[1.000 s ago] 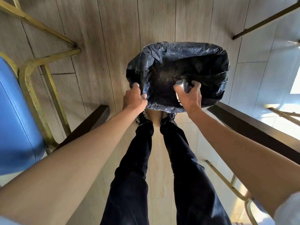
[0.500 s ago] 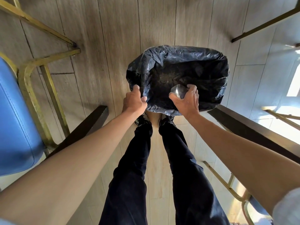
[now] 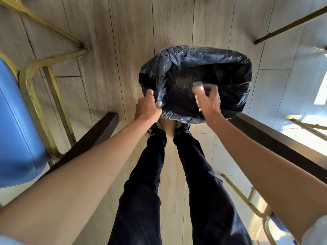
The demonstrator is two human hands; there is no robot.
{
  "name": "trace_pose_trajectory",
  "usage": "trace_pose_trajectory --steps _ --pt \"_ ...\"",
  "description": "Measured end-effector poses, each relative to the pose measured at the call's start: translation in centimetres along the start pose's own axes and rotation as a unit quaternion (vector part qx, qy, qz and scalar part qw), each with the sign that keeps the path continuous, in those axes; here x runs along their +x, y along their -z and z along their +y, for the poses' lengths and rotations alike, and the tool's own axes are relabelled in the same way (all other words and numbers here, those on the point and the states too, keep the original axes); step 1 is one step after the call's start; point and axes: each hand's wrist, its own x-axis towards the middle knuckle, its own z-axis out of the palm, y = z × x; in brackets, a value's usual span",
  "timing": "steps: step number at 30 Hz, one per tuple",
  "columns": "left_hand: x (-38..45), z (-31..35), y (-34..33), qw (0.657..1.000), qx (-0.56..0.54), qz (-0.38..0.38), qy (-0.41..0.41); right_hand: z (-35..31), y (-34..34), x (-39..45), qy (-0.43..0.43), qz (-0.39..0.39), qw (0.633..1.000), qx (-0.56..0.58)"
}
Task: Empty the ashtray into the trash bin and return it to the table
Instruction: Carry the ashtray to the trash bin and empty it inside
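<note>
The trash bin (image 3: 235,71), lined with a black plastic bag, stands on the wooden floor just beyond my feet. My left hand (image 3: 147,107) grips the bag's near-left rim. My right hand (image 3: 211,103) holds the clear glass ashtray (image 3: 198,89) over the bin's near-right side; the ashtray is tipped on edge and motion-blurred. Brownish debris lies at the bottom of the bag.
A blue padded chair (image 3: 16,131) with a gold metal frame (image 3: 30,82) stands at the left. Dark table legs (image 3: 99,131) angle in on both sides of my legs. Another gold frame (image 3: 247,200) sits low on the right. Sunlight falls on the floor at the right.
My right hand has shifted slightly with the ashtray over the bin, which now looks blurred from motion. My left hand keeps its hold on the bag's rim.
</note>
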Motion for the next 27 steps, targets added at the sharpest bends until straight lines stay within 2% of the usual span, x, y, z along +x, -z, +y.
trace_pose_trajectory --steps 2,4,6,13,15,17,18,20,22,23,26,27 --pt "0.0 -0.1 0.0 1.0 -0.004 0.008 -0.005 -1.0 0.9 0.0 -0.108 -0.09 0.973 0.185" --pt "-0.1 -0.3 0.1 1.0 -0.006 0.021 -0.015 -1.4 1.7 0.1 -0.165 -0.13 0.931 0.299" --pt "-0.2 -0.3 0.1 0.999 -0.017 0.025 -0.016 -1.1 2.3 0.4 -0.182 -0.136 0.915 0.334" --pt "-0.2 -0.3 -0.3 0.999 -0.033 0.026 -0.007 0.2 3.9 0.9 -0.164 -0.163 0.903 0.363" --pt "-0.2 -0.3 -0.5 0.999 -0.031 0.028 -0.007 0.3 4.0 0.7 -0.118 -0.14 0.935 0.304" --pt "-0.1 -0.3 -0.6 0.999 -0.028 0.033 -0.006 0.2 4.0 0.5 -0.027 -0.094 0.985 0.14" --pt "-0.1 -0.4 -0.7 0.999 -0.027 0.035 -0.006 0.2 3.9 0.4 0.027 -0.075 0.996 0.038" --pt "0.0 -0.5 -0.9 0.999 -0.025 0.034 -0.005 0.4 3.6 0.4 0.109 -0.04 0.984 -0.133" --pt "0.2 -0.6 -1.0 0.999 -0.026 0.031 0.002 0.6 3.2 0.2 0.154 -0.02 0.966 -0.206" --pt "0.3 -0.6 -1.0 0.999 -0.026 0.03 0.005 0.6 3.0 0.1 0.162 -0.036 0.959 -0.23" --pt "0.6 -0.8 -1.0 0.999 -0.034 0.026 0.014 0.6 2.2 0.4 0.095 -0.157 0.923 -0.339" --pt "0.6 -0.8 -1.1 0.999 -0.038 0.025 0.018 0.6 2.0 0.6 0.074 -0.172 0.916 -0.355"
